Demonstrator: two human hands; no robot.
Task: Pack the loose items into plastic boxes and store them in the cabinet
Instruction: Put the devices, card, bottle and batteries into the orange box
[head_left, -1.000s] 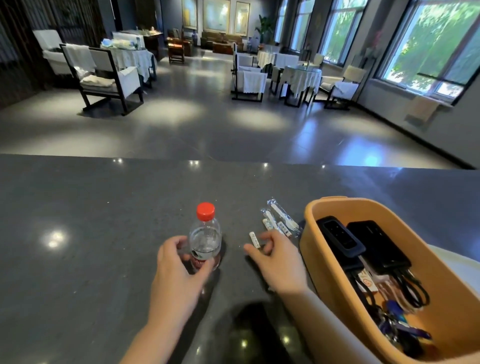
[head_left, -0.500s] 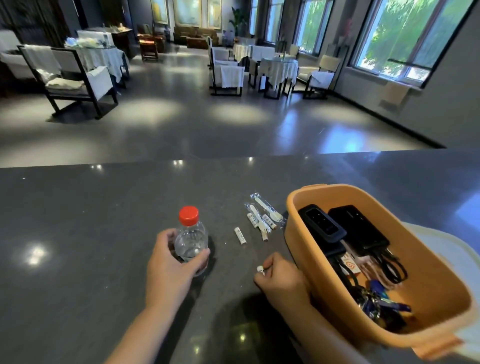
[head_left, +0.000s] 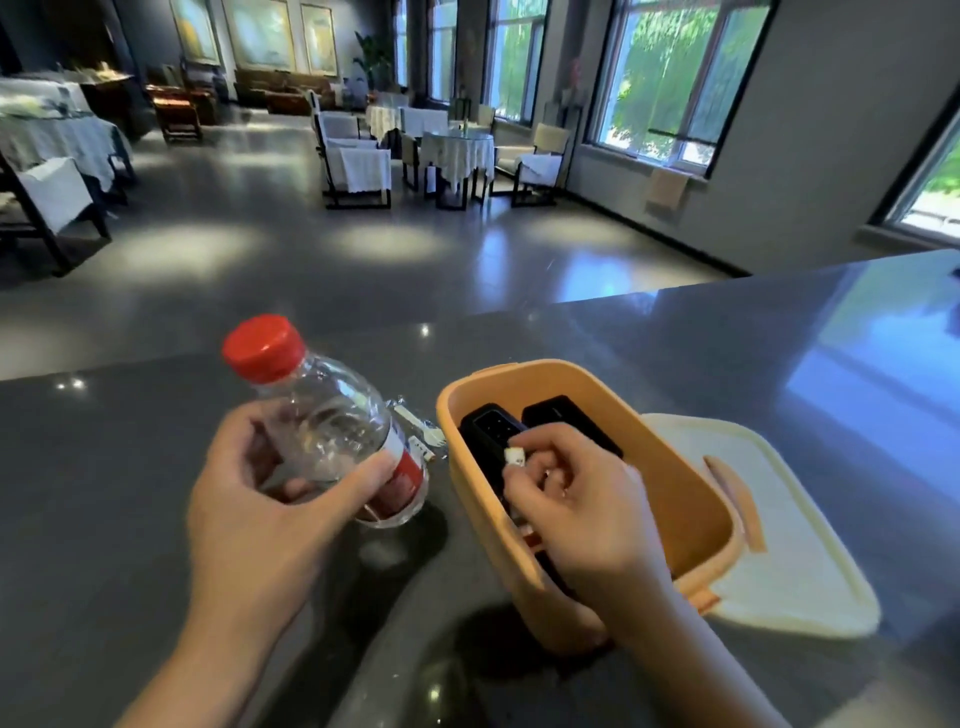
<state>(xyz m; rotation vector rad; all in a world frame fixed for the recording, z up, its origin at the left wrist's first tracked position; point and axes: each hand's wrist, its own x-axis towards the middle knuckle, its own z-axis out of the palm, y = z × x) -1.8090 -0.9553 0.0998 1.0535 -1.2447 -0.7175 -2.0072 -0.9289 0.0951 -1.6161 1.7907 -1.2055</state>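
Fingers of the left hand (head_left: 249, 525) grip the bottle (head_left: 332, 431); right hand (head_left: 582, 514) pinches a small white item (head_left: 515, 457) over the orange box (head_left: 691, 499).

both hands (head_left: 260, 519) (head_left: 587, 512) curled in a grip.

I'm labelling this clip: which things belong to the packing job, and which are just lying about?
Part of the job:
- clear plastic bottle with red cap, gripped by left hand
- small white item, pinched by right hand
- orange plastic box
- wrapped plastic fork

Lying about:
- cream lid
- draped tables
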